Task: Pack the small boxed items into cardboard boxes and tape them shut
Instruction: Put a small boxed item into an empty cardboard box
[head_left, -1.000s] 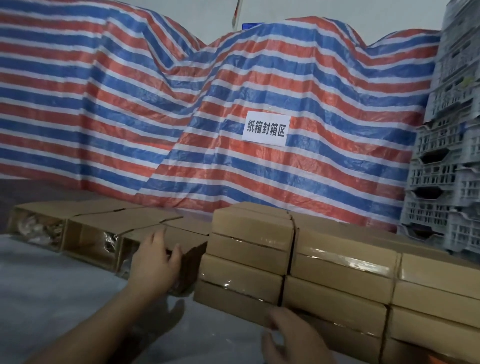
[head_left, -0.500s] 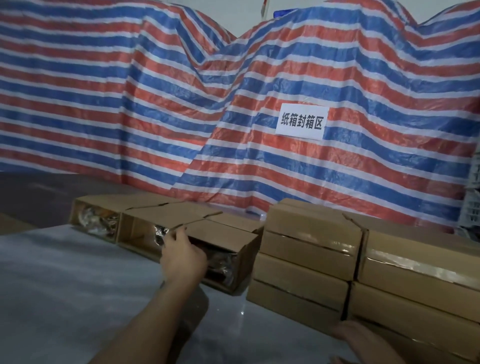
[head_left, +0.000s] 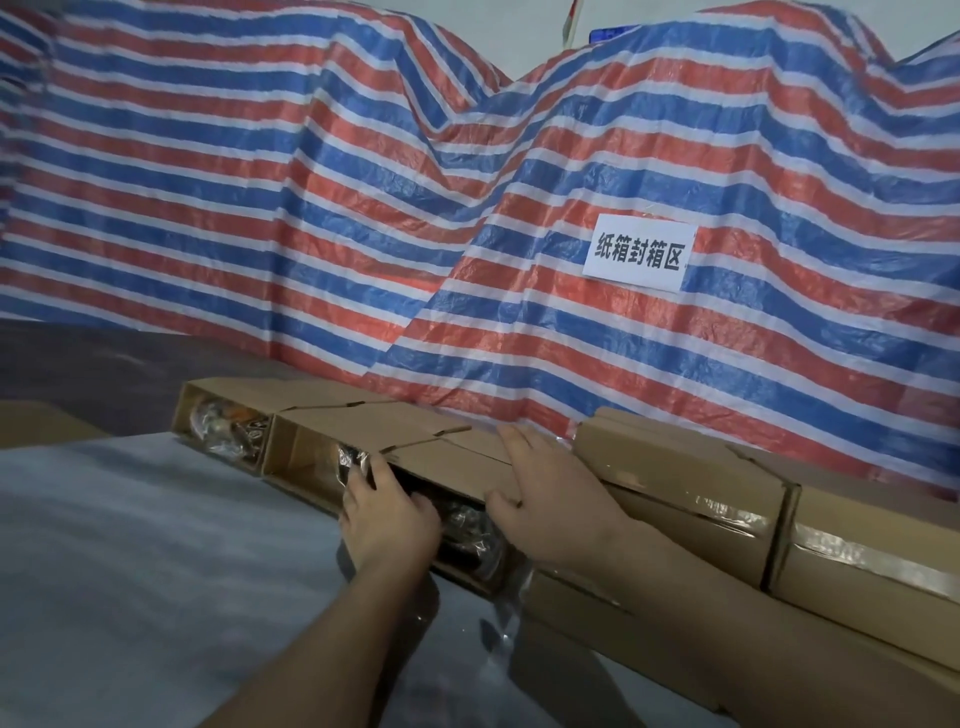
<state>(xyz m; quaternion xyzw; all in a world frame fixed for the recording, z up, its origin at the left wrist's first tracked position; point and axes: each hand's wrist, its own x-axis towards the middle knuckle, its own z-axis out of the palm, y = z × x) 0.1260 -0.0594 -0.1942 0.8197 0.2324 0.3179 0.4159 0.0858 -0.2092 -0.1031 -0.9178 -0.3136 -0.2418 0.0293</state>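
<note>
Both our forearms reach forward from the lower edge of view to the nearest open cardboard box (head_left: 457, 467), which lies on its side on the pale tabletop (head_left: 130, 545). Our left hand (head_left: 387, 512) sits at the box's open front, fingers curled at the mouth against the shiny wrapped contents (head_left: 467, 525); whether they actually grip the wrapping we cannot tell. Our right hand (head_left: 550, 499) lies palm-down across the box's top panel, fingers straight and spread, thumb hooked over the front edge. The box is plain brown card, open end toward us, dark plastic-wrapped items visible inside. It is the last of a row: a second open box (head_left: 332, 441) touches it on the left, and a third open box (head_left: 223, 421) stands further left, also showing glinting wrapped goods. Just to the right stands the stack of sealed boxes (head_left: 691, 493), two layers high, clear tape shining along the seams. Behind everything hangs a red, white and blue striped tarpaulin (head_left: 363, 182) bearing a white printed sign (head_left: 638, 255). Compared with half a second ago, our right hand has left the foot of the sealed stack and come to rest on the open box's top, our left hand stays at the box mouth, and the view has swung left and nearer.
</note>
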